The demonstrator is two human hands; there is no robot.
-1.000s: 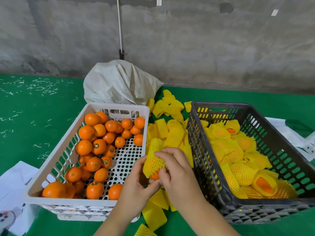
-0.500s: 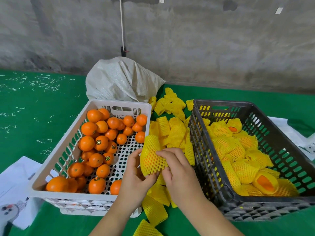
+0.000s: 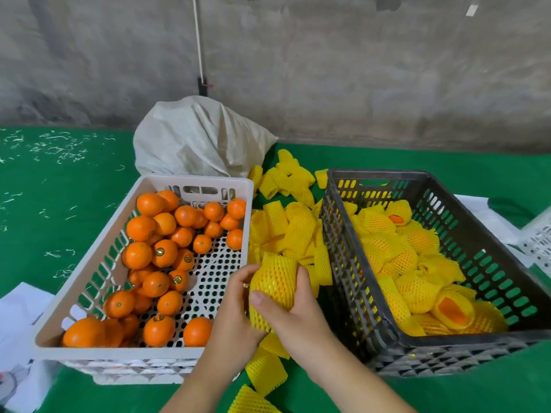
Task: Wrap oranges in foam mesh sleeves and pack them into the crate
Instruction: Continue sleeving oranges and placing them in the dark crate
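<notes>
Both hands hold one orange inside a yellow foam mesh sleeve (image 3: 275, 283) between the two crates. My left hand (image 3: 235, 317) cups it from the left. My right hand (image 3: 293, 311) grips it from the right, thumb across the front of the sleeve. The orange skin shows faintly through the mesh. The white crate (image 3: 89, 272) on the left holds several bare oranges (image 3: 162, 251). The black crate (image 3: 354, 263) on the right holds several wrapped oranges (image 3: 414, 257).
A heap of loose yellow sleeves (image 3: 286, 228) lies between the crates, with more near my wrists. A grey woven sack (image 3: 196, 138) stands behind the white crate. Everything sits on a green mat (image 3: 59, 189) below a concrete wall. White paper lies at both sides.
The sleeve has slid fully over the orange, whose bare lower part showed a second ago. My right hand shifted from the top of the sleeve to its right side and front.
</notes>
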